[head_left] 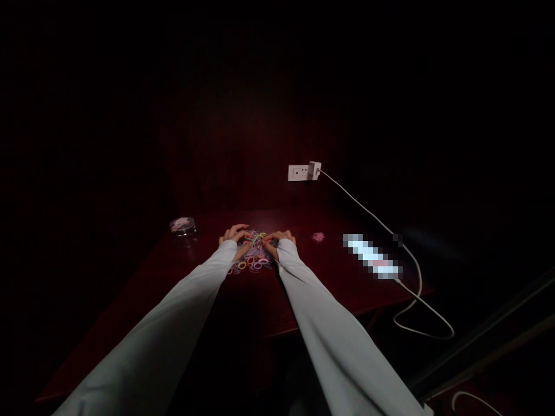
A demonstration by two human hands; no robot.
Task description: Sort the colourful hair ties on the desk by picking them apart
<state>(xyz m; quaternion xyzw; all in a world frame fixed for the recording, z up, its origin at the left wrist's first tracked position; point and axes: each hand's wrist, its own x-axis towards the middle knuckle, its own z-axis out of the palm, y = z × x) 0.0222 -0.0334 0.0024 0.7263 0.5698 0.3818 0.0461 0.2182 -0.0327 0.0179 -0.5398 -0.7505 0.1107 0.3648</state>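
Observation:
A loose pile of small coloured hair ties (252, 264) lies on the dark red table, mostly purple, with some yellow, orange and pink rings. Over its far side, my left hand (236, 234) has its thumb and fingertips closed on hair ties, coming in from the left. My right hand (280, 240) faces it from the other side, fingers bent and pinching at the same spot. Between the fingertips, green and yellow hair ties (259, 237) show. Exactly how many each hand grips is too small to tell.
A clear round container (183, 226) with pinkish contents stands at the left. A small pink heap (318, 237) lies right of my hands. Farther right is a bright blurred-out device (373, 258), its white cable (368, 212) running to a charger (314, 170) in the wall socket (297, 173).

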